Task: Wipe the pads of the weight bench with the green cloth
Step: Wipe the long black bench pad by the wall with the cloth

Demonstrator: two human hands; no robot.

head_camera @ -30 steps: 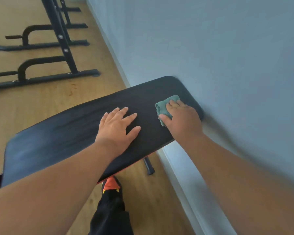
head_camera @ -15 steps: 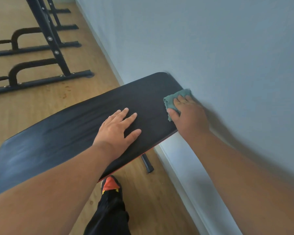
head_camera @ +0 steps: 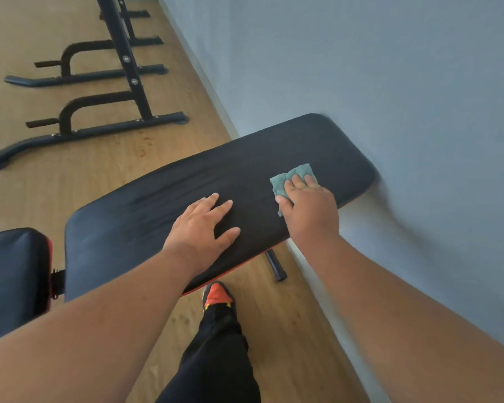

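A view looking down at 2 bare forearms reaching over a weight bench. 2 black pads show: a long back pad (head_camera: 186, 193) running across the middle, and a smaller seat pad (head_camera: 12, 271) at the lower left, separated by a narrow gap with red trim. 1 green cloth (head_camera: 285, 181) lies on the long pad near its far end, close to the wall. The right hand (head_camera: 309, 207) presses on the cloth with flat, straight fingers, covering its near half. The left hand (head_camera: 201, 228) rests flat on the pad just beside it, fingers spread and relaxed, gripping nothing. 1 grey wall (head_camera: 390, 82) touches the pad's far end. 1 black metal rack (head_camera: 99, 106) stands on the wooden floor (head_camera: 56, 175) behind, well apart. Below, 1 leg in black trousers and 1 orange shoe (head_camera: 217, 296) stand under the pad's near edge.
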